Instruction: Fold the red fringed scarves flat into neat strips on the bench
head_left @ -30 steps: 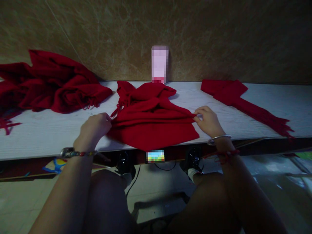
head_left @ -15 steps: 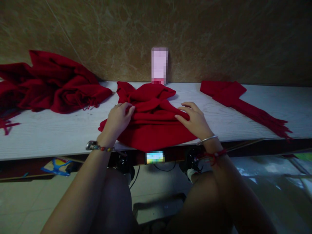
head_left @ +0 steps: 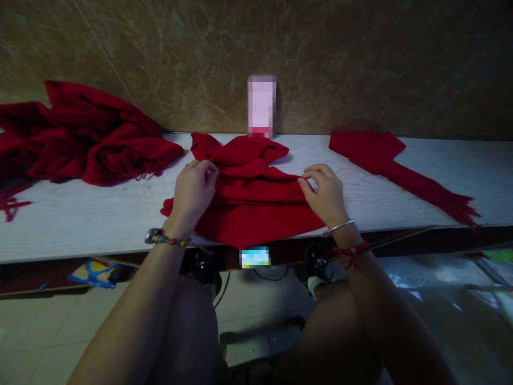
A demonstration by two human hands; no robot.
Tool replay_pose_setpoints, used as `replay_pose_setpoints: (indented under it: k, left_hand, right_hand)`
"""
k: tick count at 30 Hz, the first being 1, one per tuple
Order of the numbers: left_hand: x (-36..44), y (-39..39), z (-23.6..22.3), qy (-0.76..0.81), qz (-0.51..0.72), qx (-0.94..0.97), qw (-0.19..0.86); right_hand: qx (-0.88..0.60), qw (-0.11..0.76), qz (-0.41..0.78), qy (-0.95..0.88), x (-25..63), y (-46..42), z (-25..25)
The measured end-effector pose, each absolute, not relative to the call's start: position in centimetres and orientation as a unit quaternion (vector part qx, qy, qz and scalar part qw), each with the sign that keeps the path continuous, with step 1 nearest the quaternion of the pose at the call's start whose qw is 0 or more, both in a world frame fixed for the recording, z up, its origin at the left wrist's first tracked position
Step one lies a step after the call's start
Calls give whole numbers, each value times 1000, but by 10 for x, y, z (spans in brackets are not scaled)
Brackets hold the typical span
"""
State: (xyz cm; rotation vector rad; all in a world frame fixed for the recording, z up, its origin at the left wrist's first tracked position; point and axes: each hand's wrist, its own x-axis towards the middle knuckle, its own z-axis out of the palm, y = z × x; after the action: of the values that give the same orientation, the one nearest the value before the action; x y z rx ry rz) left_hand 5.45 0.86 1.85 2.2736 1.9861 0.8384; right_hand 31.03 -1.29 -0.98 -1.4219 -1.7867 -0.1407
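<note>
Head view: left hand [head_left: 194, 190] and right hand [head_left: 325, 195] pinch soft, rumpled red cloth [head_left: 256, 224]; beyond it, a blurred pale rectangle [head_left: 262, 101].

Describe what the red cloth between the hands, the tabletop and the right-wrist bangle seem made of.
Red cloth: matte textile, perhaps wool-like; it drapes in soft folds. Tabletop: whitish wood or wood-look laminate, with grain-like lines. Bangle: probably polished metal, silvery and shiny.

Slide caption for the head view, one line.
Right hand pinches middle red cloth; left hand at its other side, white table beneath.
</note>
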Motion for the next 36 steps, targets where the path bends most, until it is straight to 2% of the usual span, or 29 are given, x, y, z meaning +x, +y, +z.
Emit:
replay_pose_setpoints:
  k: [6, 11, 15, 18, 20, 24, 27, 31, 36]
  left_hand:
    - [40, 1, 30, 690, 297, 659, -35]
    - [31, -6, 36, 711, 263, 652, -1]
    - [28, -11, 37, 704, 122, 693, 95]
    - [28, -13, 36, 679, 64, 721, 119]
    - [28, -13, 34, 686, 65, 717, 108]
    - [30, -6, 27, 706, 123, 696, 45]
    - [32, 5, 15, 675, 164, 719, 24]
    - [37, 14, 5, 647, 163, 743, 46]
    - [41, 8, 13, 652, 181, 736, 25]
  right_hand:
    - [-587, 451, -112, -663, 325, -17, -6]
    - [-588, 453, -104, -662, 330, -23, -3]
    - [-573, 353, -24, -739, 334, -27, -7]
    - [-536, 265, 55, -799, 336, -32, -7]
    - [-529, 265, 68, -803, 334, -34, -3]
    - [-550, 345, 22, -760, 326, -32, 1]
    - [-566, 372, 1, -736, 317, -22, -7]
    - [-571, 353, 10, -741, 305, -10, -22]
    - [-569, 311, 38, -760, 295, -9, -23]
